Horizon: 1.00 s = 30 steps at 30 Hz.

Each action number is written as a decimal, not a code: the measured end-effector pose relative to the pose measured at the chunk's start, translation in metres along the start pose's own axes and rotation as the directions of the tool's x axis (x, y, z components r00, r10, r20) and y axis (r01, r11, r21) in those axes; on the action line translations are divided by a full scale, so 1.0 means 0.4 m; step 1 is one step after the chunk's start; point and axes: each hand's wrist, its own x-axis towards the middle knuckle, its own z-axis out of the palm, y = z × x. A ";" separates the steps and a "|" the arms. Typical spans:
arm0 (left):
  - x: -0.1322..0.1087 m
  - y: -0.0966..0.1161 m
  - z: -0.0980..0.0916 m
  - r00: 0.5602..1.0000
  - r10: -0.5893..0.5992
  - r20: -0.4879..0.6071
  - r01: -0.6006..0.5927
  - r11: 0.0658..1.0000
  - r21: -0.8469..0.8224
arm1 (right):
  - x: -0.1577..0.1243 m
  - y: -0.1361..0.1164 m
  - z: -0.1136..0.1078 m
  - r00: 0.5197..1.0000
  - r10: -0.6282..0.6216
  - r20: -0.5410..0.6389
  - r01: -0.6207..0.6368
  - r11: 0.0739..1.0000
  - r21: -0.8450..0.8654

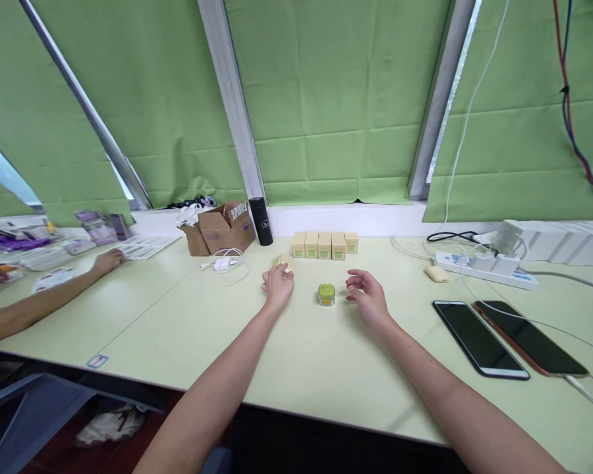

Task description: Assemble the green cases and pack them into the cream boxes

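Observation:
A small clear jar with a green lid (327, 294) stands on the pale table between my two hands. My left hand (278, 284) is at a small yellowish box (281, 261), partly hidden behind its fingers; the fingers are curled, and whether they grip the box is unclear. To the right of the jar, my right hand (366, 294) has its fingers bent and apart, with nothing between them. Several small tan boxes with green labels (325, 245) form a row behind the jar.
An open cardboard box (226, 230), black bottle (261, 221) and white charger (222, 264) lie left. Two phones (479, 337), a power strip (484, 266) and cables are right. Another person's hand (107, 261) rests by white trays at the far left.

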 end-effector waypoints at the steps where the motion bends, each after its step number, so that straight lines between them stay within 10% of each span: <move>1: -0.012 0.009 0.001 1.000 0.021 0.006 -0.021 1.000 -0.019 | 0.000 0.000 0.000 1.000 -0.005 0.000 0.005 1.000 -0.003; 15: -0.092 0.054 -0.003 0.940 0.340 0.042 -0.333 0.935 -0.119 | 0.004 0.018 -0.009 0.998 -0.063 0.013 0.064 0.996 -0.067; 30: -0.184 0.092 -0.035 0.444 0.892 0.081 -0.895 0.438 0.088 | -0.014 -0.031 0.016 0.989 -0.146 0.026 0.148 0.955 -0.256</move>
